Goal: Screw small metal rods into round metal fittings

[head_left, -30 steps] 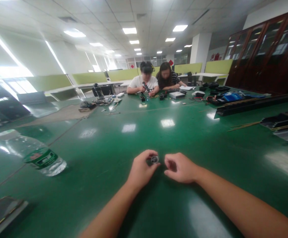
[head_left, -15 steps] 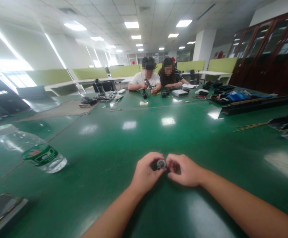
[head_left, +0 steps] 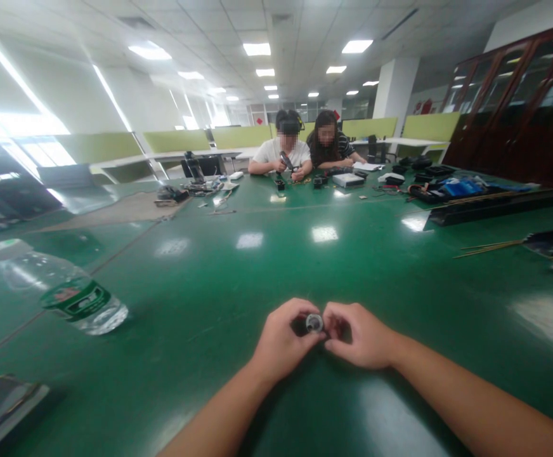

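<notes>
A small round grey metal-looking piece (head_left: 314, 323) shows end-on, with a darker middle; its exact kind is too small to tell. Thumb and fingers of my left hand (head_left: 283, 339) pinch it from the left. Close against its right side is my right hand (head_left: 359, 335), fingers curled in and thumb tip near the forefinger. Whether the right fingertips grip a part of the piece or something else is hidden. Both hands are just over the green table (head_left: 200, 381).
A water bottle (head_left: 79, 298) is at the left, above a phone-like dark device (head_left: 3, 406). Across the table two people (head_left: 283, 149) lean over small parts. Dark metal profiles (head_left: 505, 206) and thin rods (head_left: 490, 247) lie at the right, near a blue bundle (head_left: 461, 186).
Both hands and the grey piece sit slightly lower and further right in the picture. The piece's face has turned a little, and the left hand still pinches it.
</notes>
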A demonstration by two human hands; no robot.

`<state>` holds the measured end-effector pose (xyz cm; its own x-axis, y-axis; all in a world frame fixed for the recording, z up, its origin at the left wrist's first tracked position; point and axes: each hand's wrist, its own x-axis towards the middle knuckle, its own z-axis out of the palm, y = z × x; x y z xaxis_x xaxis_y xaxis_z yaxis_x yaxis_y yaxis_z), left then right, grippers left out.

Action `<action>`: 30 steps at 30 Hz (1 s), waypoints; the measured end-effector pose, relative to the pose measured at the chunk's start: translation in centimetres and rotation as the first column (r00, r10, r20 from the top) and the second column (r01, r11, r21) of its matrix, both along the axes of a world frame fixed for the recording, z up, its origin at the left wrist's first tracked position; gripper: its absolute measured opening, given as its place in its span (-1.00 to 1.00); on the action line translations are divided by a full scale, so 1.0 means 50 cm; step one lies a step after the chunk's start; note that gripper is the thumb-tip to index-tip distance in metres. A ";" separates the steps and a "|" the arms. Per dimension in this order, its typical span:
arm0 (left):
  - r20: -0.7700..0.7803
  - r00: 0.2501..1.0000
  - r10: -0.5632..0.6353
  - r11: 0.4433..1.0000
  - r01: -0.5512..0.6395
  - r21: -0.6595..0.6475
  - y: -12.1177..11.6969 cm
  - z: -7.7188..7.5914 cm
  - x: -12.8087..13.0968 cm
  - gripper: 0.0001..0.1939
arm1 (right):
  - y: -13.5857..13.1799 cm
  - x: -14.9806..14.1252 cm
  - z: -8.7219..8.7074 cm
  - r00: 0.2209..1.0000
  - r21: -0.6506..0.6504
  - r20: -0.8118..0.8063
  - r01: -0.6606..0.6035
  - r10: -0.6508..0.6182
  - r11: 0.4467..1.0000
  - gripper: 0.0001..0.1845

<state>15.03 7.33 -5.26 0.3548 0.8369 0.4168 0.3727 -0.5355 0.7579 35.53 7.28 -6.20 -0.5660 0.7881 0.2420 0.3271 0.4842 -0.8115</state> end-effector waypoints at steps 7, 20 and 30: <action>0.013 1.000 0.019 0.996 -0.018 -0.088 -0.002 0.000 0.003 -0.72 | 0.002 0.000 -0.004 1.000 -0.019 -0.025 0.002 -0.002 1.000 -0.84; -0.022 0.999 0.031 1.000 -0.031 0.004 -0.003 0.006 0.003 -0.76 | 0.000 0.003 0.001 1.000 0.010 -0.004 0.008 -0.008 1.000 -0.84; -0.024 0.999 0.041 0.998 -0.040 0.057 -0.003 0.010 0.004 -0.79 | 0.011 -0.002 -0.006 0.982 0.081 0.026 0.182 -0.185 0.980 -0.74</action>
<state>15.22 7.17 -4.77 0.3324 0.8261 0.4550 0.4136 -0.5612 0.7169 35.41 7.82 -6.50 -0.4224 0.8586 0.2904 0.4426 0.4749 -0.7606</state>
